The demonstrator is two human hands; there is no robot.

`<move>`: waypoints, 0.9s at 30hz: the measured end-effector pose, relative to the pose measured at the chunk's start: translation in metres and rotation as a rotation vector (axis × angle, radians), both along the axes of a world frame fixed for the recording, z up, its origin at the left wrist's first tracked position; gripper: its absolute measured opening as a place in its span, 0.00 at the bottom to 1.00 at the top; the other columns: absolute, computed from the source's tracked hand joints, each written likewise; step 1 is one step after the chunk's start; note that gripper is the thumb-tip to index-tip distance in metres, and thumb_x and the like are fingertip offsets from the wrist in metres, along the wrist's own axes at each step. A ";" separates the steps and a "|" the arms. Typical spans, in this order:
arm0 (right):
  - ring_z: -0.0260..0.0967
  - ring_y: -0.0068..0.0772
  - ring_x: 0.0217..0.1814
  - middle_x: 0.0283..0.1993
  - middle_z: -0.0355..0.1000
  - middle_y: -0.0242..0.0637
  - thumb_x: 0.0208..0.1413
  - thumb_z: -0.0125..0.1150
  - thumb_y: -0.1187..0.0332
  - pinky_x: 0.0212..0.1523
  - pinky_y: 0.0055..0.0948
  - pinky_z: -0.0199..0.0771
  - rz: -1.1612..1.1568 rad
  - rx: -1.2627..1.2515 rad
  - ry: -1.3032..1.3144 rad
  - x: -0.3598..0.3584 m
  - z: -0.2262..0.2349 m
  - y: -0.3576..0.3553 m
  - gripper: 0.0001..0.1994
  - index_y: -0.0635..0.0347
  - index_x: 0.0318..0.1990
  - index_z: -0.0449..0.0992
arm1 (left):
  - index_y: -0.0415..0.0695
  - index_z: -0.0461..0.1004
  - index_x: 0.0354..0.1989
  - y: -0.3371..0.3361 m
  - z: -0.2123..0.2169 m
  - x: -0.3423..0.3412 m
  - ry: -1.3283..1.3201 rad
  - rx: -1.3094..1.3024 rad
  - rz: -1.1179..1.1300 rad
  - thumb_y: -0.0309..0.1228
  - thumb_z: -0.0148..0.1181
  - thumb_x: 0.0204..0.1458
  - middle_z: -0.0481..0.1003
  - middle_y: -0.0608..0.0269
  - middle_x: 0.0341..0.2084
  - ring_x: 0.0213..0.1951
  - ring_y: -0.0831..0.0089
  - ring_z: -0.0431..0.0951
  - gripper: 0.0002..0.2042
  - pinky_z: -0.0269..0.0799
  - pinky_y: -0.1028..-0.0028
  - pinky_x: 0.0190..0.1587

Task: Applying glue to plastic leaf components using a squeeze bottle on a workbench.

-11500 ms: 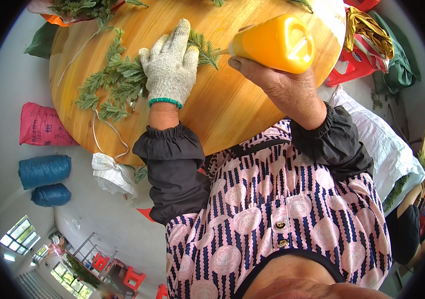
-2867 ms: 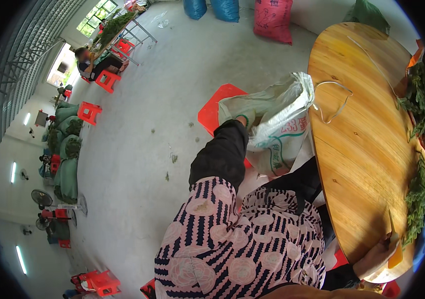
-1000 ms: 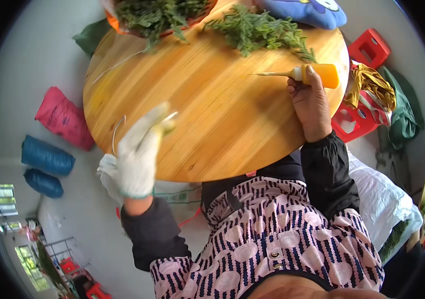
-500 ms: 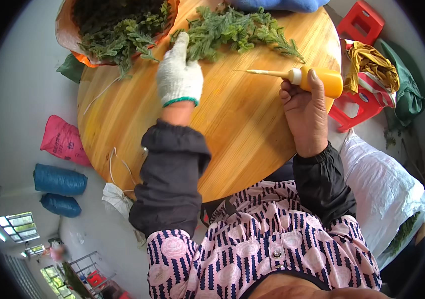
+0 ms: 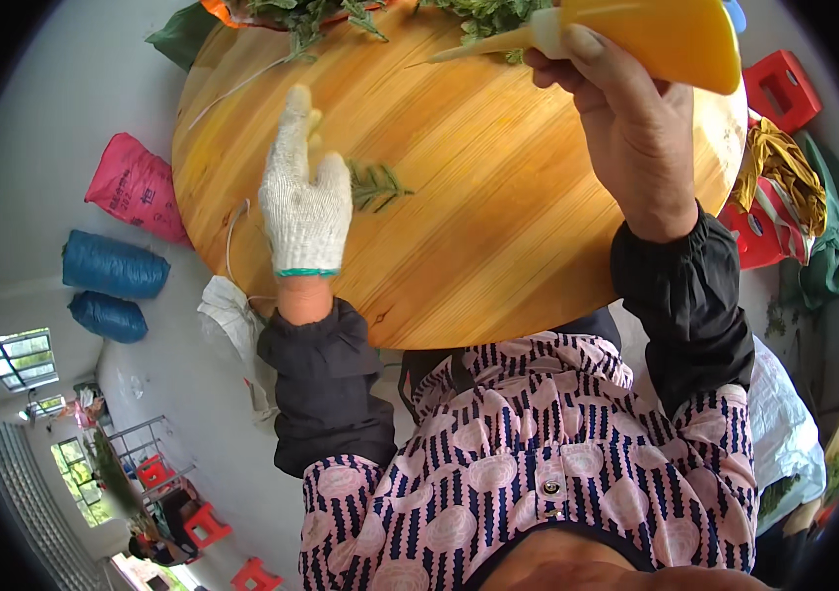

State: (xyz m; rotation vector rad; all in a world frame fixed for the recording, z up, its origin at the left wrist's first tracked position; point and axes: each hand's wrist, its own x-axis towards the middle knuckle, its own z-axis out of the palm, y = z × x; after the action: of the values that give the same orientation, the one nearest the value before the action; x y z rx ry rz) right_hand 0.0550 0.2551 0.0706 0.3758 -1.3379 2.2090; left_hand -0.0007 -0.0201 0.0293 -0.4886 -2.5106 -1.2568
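My left hand (image 5: 306,202), in a white knit glove with a green cuff, hovers over the round wooden table with its thumb and forefinger spread apart. Just right of its thumb is a small green fir-like sprig (image 5: 377,187); part of it is hidden, and whether the glove touches it I cannot tell. Bare, my right hand (image 5: 631,128) grips a yellow squeeze bottle (image 5: 661,39) with a white collar. The bottle's long, pale, tapered nozzle points left over the table. Behind the nozzle, a heap of green sprigs (image 5: 479,22) lies at the far edge.
More greenery (image 5: 306,20) spills from an orange-lined bag at the far left of the wooden table (image 5: 479,236). White string (image 5: 232,241) hangs at its left edge. Pink (image 5: 139,187) and blue sacks (image 5: 114,264) lie left; red stools (image 5: 782,89) and cloths (image 5: 784,177) stand right.
My left hand has drawn back from the heap, and a single sprig now shows beside it. My right hand has raised the bottle closer to the camera. The view has shifted.
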 end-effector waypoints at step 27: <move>0.78 0.31 0.46 0.46 0.80 0.38 0.50 0.75 0.74 0.49 0.30 0.79 0.053 0.725 0.030 -0.009 -0.036 -0.070 0.14 0.65 0.45 0.82 | 0.40 0.69 0.68 -0.028 -0.047 0.042 0.156 -0.380 0.173 0.33 0.70 0.51 0.80 0.47 0.45 0.45 0.48 0.79 0.33 0.67 0.51 0.58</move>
State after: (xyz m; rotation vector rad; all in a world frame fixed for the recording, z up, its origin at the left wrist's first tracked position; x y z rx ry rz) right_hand 0.0461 0.1850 0.0349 0.6995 -2.1001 1.6721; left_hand 0.0414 -0.0485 -0.0181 -0.4205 -2.5950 -0.6536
